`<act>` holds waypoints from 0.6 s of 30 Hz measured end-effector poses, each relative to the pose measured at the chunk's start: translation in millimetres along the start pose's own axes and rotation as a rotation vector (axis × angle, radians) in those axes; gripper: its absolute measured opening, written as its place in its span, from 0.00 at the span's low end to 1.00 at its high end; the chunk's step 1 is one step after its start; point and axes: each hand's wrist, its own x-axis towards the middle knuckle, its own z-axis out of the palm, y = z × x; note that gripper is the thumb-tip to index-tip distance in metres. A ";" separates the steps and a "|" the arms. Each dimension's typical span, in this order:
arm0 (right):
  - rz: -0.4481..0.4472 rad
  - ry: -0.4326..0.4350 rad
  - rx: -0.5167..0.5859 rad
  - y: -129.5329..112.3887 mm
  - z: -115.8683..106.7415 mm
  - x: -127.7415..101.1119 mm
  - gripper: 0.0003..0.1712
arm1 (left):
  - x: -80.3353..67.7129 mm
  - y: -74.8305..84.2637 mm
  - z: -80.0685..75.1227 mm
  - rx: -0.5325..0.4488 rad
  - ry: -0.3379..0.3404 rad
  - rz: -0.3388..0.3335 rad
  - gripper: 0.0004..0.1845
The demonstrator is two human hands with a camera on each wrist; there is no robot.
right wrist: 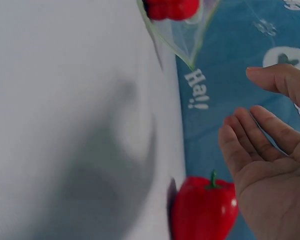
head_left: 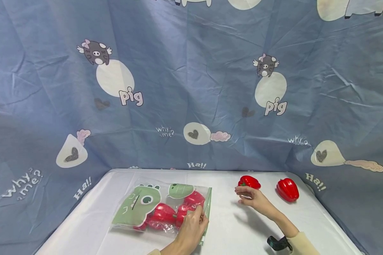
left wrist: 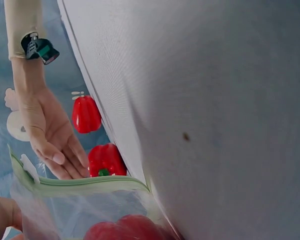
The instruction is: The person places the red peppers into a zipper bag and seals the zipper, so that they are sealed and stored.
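The left hand (head_left: 191, 226) lies nearest, fingers curled over the open green-edged mouth of a clear zip bag (head_left: 161, 209), pinching that edge, probably to keep the mouth open and the bag from sliding. The bag carries a green dinosaur print and lies flat on the worktop (head_left: 92, 219); several red bell peppers (head_left: 164, 214) sit inside it, just beyond the fingertips of that hand.

Out to the right, the right hand (head_left: 252, 196) hovers with fingers relaxed and spread, palm turned toward a loose red bell pepper (head_left: 249, 181) just past its fingertips. The right wrist view shows a gap between palm and pepper, so nothing is held. The hand looks shaped to close around that pepper. A second loose pepper (head_left: 287, 190) lies further to the right of that hand, apart from the first.

The worktop is covered in plain white cloth. Behind and around it hangs a creased blue cartoon sheet (head_left: 191, 88) printed with small pigs, hearts and words such as "pig" and "Ha!!".
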 end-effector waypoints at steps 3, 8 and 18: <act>0.026 0.025 0.002 -2.8 -9.1 -3.2 0.31 | 0.4 -0.1 -0.5 -0.003 -0.008 -0.003 0.12; 0.056 0.087 0.026 -4.8 -21.7 -6.9 0.31 | 0.7 0.0 -1.2 -0.011 -0.029 -0.013 0.11; 0.074 0.158 0.025 -4.9 -37.6 -10.3 0.33 | 0.7 0.8 -2.0 -0.008 -0.039 -0.025 0.11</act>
